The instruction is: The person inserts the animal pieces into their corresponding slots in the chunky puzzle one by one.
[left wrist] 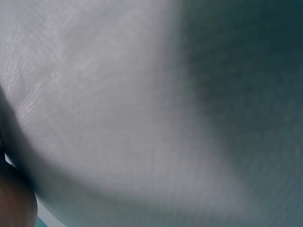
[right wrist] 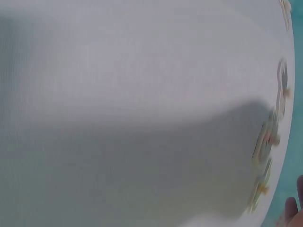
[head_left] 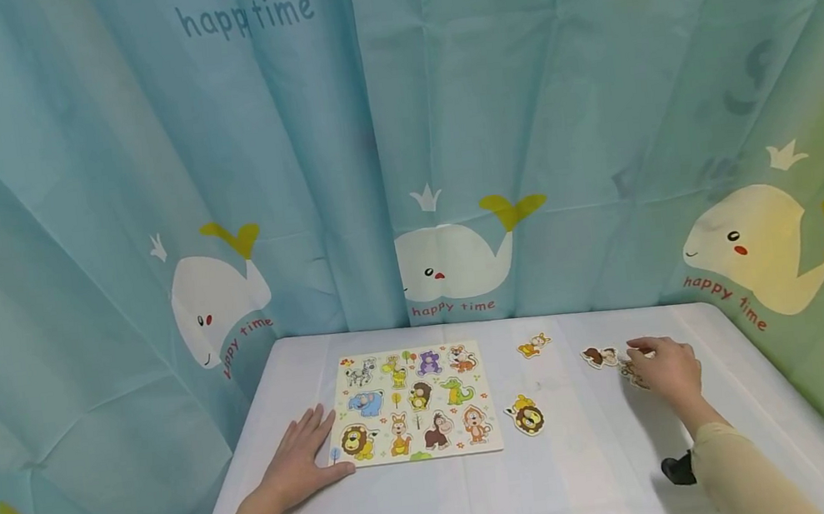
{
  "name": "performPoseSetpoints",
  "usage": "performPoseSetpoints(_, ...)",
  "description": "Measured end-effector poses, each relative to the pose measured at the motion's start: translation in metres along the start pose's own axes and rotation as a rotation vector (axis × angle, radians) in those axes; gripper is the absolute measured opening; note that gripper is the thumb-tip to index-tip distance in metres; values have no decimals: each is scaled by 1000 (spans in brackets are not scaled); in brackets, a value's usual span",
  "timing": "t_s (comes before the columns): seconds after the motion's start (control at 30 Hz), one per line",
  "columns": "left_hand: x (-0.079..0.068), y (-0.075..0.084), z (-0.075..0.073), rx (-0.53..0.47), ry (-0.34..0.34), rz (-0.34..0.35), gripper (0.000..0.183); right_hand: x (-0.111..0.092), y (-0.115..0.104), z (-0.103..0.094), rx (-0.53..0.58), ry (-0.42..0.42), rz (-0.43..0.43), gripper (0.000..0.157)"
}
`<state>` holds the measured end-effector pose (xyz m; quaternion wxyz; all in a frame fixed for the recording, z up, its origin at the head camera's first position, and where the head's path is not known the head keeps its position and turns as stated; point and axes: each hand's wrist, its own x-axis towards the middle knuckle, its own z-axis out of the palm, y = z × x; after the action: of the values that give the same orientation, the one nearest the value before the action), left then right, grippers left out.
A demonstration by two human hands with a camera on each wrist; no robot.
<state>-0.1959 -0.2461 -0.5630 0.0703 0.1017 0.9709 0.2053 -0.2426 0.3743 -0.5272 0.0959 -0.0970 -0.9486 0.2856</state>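
Observation:
A wooden animal puzzle board lies on the white table. My left hand rests at its left edge, fingers spread and straight, thumb touching the lower-left corner. On the right, my right hand hovers over a loose animal piece, its fingers reaching left and partly covering it; in the right wrist view the fingertips show apart from the pieces. Touching distance to the left of that piece is a brown gorilla piece. A lion piece and an orange kangaroo piece lie between board and hand.
The white tabletop ends at a blue curtain with printed whales behind and at both sides. Dark wrist straps show under the sleeves. Cloth fills most of the left wrist view.

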Motion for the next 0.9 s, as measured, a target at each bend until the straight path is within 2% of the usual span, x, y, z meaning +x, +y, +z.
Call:
performPoseSetpoints(0.2, 0, -1, 2, -1, 4, 4, 110, 1, 21, -14, -19, 25, 57, 37)
performPoseSetpoints(0.4, 1, -2, 3, 0, 5, 2, 110, 3, 34, -25, -27, -2, 141, 39)
performPoseSetpoints(0.7, 1, -2, 2, 4, -1, -2, 109, 2, 40, -25, -67, -99, 273, 43)
performPoseSetpoints(0.9, 1, -1, 1, 7, 2, 5, 109, 2, 43, -22, -72, -126, 294, 44)
